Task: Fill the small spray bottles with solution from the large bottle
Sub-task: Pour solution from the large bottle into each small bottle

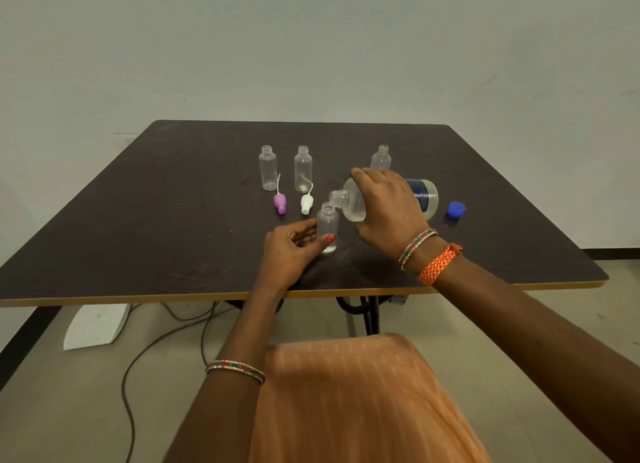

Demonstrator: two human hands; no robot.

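We're mid-pour: right hand (pixel 388 206) grips the tipped large bottle (pixel 353 201), left hand (pixel 289 251) pinches the small bottle (pixel 327 227); next, line up the necks

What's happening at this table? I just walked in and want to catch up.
A person is refilling small bottles. The right hand tips the large bottle over a small bottle that the left hand steadies on the table. Three more small bottles stand open behind, with a pink spray top, a white spray top and a blue cap lying nearby.
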